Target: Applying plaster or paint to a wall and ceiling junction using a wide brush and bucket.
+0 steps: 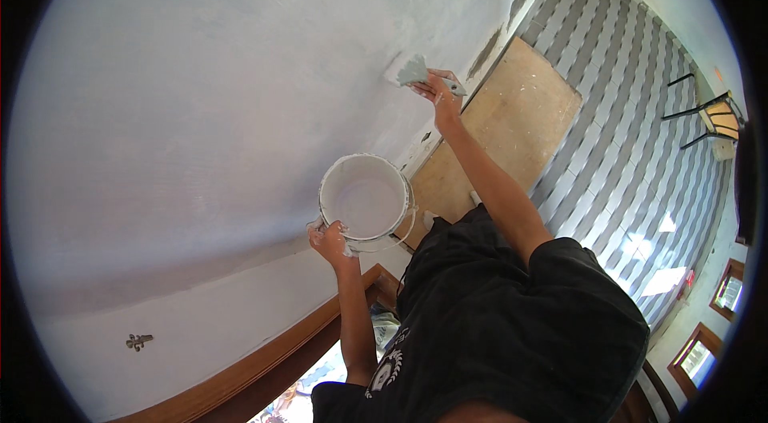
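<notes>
My left hand (330, 240) grips the lower left rim of a white bucket (365, 203), which has a pale liquid or paste inside and a thin handle hanging at its side. My right hand (438, 93) is closed on a wide, flat grey tool (413, 69) with a holed handle; its whitish working edge is against the pale wall (200, 79), and whether it is bristles or a blade I cannot tell. Both hands are smeared with white.
A tan board (519, 107) lies on the grey-and-white striped tile floor (612, 119) below me. A chair (716, 115) stands at the far right, near wood-framed windows (694, 355). A wooden frame (248, 359) borders a bright opening at lower left, and a metal fitting (138, 341) is on the wall.
</notes>
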Motion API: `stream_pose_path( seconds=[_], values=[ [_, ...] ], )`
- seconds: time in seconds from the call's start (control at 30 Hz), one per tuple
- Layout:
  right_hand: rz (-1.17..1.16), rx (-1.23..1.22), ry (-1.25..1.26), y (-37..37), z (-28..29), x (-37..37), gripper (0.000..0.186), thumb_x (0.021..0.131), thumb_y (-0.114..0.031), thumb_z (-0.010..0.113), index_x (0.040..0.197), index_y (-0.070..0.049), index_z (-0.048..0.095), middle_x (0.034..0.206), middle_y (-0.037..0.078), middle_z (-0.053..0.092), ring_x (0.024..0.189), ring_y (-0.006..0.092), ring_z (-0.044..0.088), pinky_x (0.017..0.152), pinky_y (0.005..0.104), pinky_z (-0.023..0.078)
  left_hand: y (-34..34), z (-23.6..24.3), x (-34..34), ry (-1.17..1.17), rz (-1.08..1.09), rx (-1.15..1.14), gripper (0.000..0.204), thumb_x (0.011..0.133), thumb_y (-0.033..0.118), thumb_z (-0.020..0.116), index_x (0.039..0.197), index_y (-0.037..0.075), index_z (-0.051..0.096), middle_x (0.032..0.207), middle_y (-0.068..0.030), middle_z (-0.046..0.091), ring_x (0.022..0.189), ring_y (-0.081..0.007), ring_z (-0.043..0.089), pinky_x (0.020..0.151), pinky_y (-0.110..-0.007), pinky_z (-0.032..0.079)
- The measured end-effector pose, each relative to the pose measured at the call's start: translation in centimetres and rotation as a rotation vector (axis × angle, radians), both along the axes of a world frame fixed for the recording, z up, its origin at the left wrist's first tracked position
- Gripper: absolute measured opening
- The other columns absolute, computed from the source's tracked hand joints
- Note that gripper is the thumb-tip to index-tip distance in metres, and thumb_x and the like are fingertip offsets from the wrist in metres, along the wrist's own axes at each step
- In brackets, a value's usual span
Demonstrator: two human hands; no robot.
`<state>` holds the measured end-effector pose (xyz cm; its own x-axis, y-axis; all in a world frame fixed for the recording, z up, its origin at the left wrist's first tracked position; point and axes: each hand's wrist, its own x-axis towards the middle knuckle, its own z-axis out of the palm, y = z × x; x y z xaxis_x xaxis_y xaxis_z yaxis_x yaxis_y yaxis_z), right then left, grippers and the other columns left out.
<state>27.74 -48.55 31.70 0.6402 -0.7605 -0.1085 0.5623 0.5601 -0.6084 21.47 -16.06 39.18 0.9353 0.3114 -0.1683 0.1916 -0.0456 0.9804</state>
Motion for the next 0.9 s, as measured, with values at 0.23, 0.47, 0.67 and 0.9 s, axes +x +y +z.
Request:
stream_pose_path(
  seconds=[0.23, 0.47, 0.67, 0.9],
  values=[
    [-0.069, -0.082, 0.126, -0.7, -1.3, 2.7, 0.012, 0.09, -0.005, 0.059, 0.098, 0.003, 0.056, 0.089, 0.016, 0.065, 0.075, 0.024, 0.068, 0.072, 0.037, 0.06, 0.1, -0.9, 0.3, -0.027, -0.032, 0.004, 0.032, 0.065, -0.004, 0.054, 0.096, -0.008, 0.051, 0.088, -0.014, 0.058, 0.075, -0.0217, 0.058, 0.068, -0.031, 0.049],
    [-0.085, -0.158, -0.074, -0.5, 11.8, 3.8, 0.008, 0.09, -0.006, 0.06, 0.094, 0.0, 0.057, 0.087, 0.014, 0.064, 0.073, 0.0233, 0.067, 0.071, 0.0366, 0.06, 0.0, -1.3, 0.5, -0.028, -0.025, 0.002, 0.027, 0.065, -0.006, 0.054, 0.092, -0.007, 0.05, 0.087, -0.014, 0.058, 0.074, -0.0223, 0.059, 0.068, -0.033, 0.05],
    [0.043, -0.209, -0.406, -3.2, 14.9, 2.3, 0.012, 0.093, -0.007, 0.055, 0.102, -0.001, 0.054, 0.093, 0.018, 0.066, 0.086, 0.0339, 0.07, 0.077, 0.0441, 0.059, 0.4, -2.5, 0.8, 0.008, -0.022, 0.035, 0.026, 0.065, -0.006, 0.054, 0.09, -0.006, 0.05, 0.087, -0.0157, 0.059, 0.074, -0.0236, 0.061, 0.069, -0.034, 0.052],
    [0.045, -0.073, -0.275, -0.5, 0.4, 3.1, 0.014, 0.091, -0.007, 0.059, 0.101, 0.0, 0.054, 0.102, 0.019, 0.065, 0.085, 0.0328, 0.07, 0.079, 0.0439, 0.059, 0.9, -3.8, 0.6, 0.054, -0.016, -0.042, 0.027, 0.063, -0.007, 0.054, 0.09, -0.003, 0.049, 0.089, -0.0145, 0.058, 0.075, -0.022, 0.06, 0.07, -0.031, 0.051]
  ],
)
